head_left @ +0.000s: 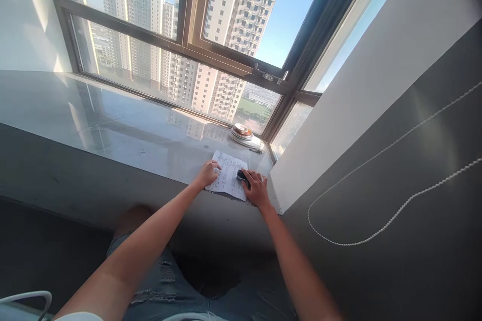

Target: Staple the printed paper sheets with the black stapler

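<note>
A printed sheet of paper (pixel 228 177) lies near the front right corner of a glossy grey windowsill (pixel 124 133). My left hand (pixel 208 173) rests on the paper's left edge, its fingers bent and pressing down. On the paper's right side my right hand (pixel 256 188) closes over a small black object (pixel 242 176), perhaps a stapler, which shows only partly under the fingers.
Round flat plates or coasters (pixel 244 134) are stacked at the sill's far right corner by the window frame. A white wall (pixel 361 75) and a grey blind with a bead chain (pixel 380 195) stand on the right. My knees in torn jeans (pixel 165 281) are below.
</note>
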The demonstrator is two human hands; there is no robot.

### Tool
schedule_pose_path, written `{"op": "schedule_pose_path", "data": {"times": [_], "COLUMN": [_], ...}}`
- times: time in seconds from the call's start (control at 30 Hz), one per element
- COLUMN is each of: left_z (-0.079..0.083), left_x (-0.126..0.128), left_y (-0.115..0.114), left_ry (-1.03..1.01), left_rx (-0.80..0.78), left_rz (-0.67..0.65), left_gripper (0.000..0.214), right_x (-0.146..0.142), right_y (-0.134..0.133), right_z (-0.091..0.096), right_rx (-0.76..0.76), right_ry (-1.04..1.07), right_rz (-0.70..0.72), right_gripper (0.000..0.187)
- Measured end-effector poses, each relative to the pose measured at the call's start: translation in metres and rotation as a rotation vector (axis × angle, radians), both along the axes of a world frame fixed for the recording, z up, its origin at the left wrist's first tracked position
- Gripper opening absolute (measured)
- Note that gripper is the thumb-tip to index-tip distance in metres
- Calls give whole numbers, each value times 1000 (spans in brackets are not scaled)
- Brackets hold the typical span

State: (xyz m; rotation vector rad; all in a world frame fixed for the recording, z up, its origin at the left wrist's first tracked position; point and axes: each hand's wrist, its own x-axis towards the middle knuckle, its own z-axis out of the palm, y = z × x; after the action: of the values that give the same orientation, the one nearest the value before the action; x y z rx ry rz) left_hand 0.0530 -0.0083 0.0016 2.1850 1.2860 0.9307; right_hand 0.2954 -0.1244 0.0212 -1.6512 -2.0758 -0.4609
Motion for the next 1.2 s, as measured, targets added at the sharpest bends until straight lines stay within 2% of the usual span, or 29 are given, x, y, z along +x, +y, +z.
{"op": "schedule_pose_path", "data": {"times": [0.23, 0.47, 0.73, 0.97, 1.2], "left_z": [-1, -3, -5, -1, 2], "left_x": [0, 1, 1, 0, -1], "left_y": [-1, 2, 1, -1, -3], "left_ry": [-63, -75, -78, -66, -51], "left_rx": [1, 14, -7, -5, -1], "left_rz": [-17, -22, -36, -58, -86], "left_gripper": [31, 29, 27, 28, 27], "right_x": [11, 9, 12, 12, 11], "right_y": [3, 6, 2, 4, 5], "right_z": [-7, -6, -8, -6, -5], "right_rx": [58, 22, 48, 61, 33], "right_ry": [56, 35, 39, 39, -4], "right_rz": [-109, 5, -45, 89, 51], "right_gripper": [53, 56, 53, 63, 76]}}
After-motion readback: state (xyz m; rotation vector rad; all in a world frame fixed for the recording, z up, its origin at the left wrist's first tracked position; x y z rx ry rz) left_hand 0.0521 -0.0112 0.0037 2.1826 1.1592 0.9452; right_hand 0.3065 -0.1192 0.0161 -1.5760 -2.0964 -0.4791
